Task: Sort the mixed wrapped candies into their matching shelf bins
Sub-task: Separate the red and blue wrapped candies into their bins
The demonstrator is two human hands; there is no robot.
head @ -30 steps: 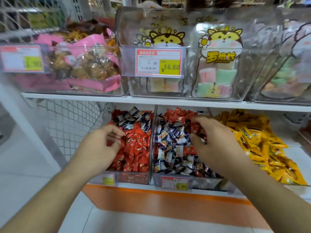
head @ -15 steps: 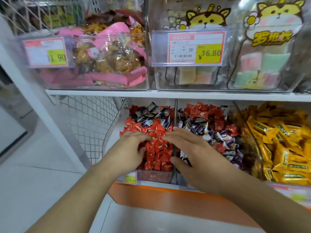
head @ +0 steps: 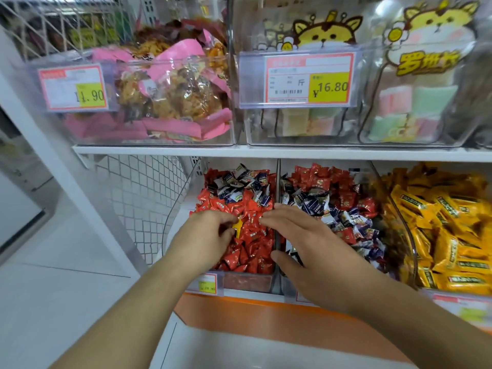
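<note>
Three clear bins stand side by side on the lower shelf. The left bin (head: pixel 247 282) holds red candies (head: pixel 250 251) with blue-and-white ones (head: pixel 239 185) mixed in at the back. The middle bin holds blue-and-white candies (head: pixel 346 222) with red ones (head: pixel 327 179) behind. The right bin holds yellow candies (head: pixel 447 235). My left hand (head: pixel 205 241) lies on the red pile and pinches a yellow candy (head: pixel 237 228). My right hand (head: pixel 306 249) reaches across the divider (head: pixel 277 182), its straight fingers resting on the red candies.
The upper shelf (head: pixel 266 151) carries clear bins of pink-wrapped snacks (head: pixel 173 102) and pastel sweets (head: pixel 415 102), with price tags (head: pixel 308 81) on their fronts. A white mesh panel (head: pixel 138 198) closes the shelf's left side. An orange base (head: pixel 266 318) runs below.
My right hand has moved left from the middle bin to the red pile in the left bin. My left hand has moved onto that pile and now pinches a yellow candy.
</note>
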